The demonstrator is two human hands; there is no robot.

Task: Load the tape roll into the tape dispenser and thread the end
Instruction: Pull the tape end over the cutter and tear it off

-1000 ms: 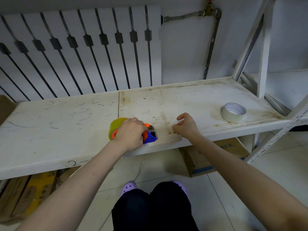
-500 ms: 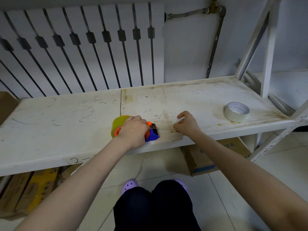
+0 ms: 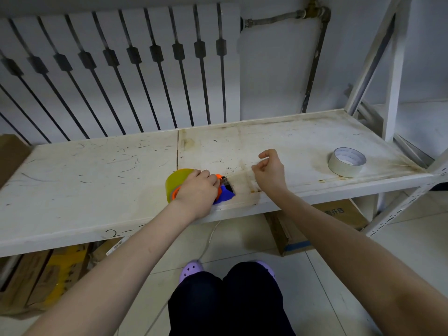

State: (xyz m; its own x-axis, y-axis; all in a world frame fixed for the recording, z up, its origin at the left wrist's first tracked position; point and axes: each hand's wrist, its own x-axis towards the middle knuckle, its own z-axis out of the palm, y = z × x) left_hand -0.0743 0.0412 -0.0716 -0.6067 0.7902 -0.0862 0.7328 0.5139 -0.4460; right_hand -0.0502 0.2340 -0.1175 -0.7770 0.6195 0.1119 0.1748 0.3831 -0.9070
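Observation:
An orange and blue tape dispenser (image 3: 224, 195) lies near the front edge of the white shelf (image 3: 97, 180), with a yellowish clear tape roll (image 3: 175, 181) mounted in it. My left hand (image 3: 197, 190) presses down on the dispenser and covers most of it. My right hand (image 3: 268, 172) is a little to the right, fingers pinched on the clear tape end (image 3: 238, 173), which stretches from the dispenser's mouth to my fingers just above the shelf.
A second, white tape roll (image 3: 346, 162) lies flat at the shelf's right end. Shelf uprights (image 3: 392, 76) rise at the right. A radiator (image 3: 121, 69) stands behind. Cardboard boxes (image 3: 322, 221) sit on the floor under the shelf.
My right hand has lifted slightly and moved away to the right, drawing the clear tape strip out from the dispenser. My left hand stays on the dispenser.

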